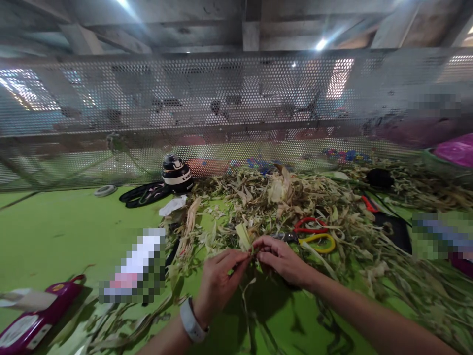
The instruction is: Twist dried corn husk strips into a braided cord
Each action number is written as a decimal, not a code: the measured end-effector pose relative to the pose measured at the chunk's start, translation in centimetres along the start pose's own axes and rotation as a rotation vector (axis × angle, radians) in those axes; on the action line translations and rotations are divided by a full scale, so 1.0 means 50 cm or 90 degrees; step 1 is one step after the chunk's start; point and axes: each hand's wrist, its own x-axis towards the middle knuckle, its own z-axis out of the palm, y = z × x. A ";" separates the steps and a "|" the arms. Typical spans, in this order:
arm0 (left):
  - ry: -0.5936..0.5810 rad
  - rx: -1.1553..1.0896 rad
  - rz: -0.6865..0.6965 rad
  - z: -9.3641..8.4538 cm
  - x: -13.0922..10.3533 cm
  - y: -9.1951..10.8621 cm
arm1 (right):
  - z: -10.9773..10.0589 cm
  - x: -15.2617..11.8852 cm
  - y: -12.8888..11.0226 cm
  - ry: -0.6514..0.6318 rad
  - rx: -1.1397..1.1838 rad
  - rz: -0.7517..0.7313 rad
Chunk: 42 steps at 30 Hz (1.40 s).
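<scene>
Low over the green table, my left hand (221, 273), with a pale watch strap on its wrist, has thumb and fingers pinched on a dry corn husk (244, 236). My right hand (279, 256) meets it fingertip to fingertip, pinching the same husk. A light yellow-green strip of it sticks up above the fingers; the pinched part itself is mostly hidden. Just behind my right hand lies a pair of scissors (291, 237) with one red and one yellow handle loop. Loose strands hang below my fingertips.
A wide heap of dry husks (251, 192) covers the table's back and right. A black-and-white rounded object (177, 175) stands at the perforated metal screen (229, 108). A purple device (44, 313) lies front left, a black spool (380, 177) back right.
</scene>
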 end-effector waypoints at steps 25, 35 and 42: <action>0.022 -0.011 -0.002 0.006 -0.004 -0.019 | 0.001 0.008 0.012 0.065 -0.147 -0.100; 0.036 -0.010 0.009 0.004 0.002 -0.009 | -0.008 0.008 0.007 -0.068 -0.039 -0.042; 0.041 0.005 0.018 0.011 -0.007 -0.019 | -0.002 0.013 0.015 -0.013 -0.047 -0.063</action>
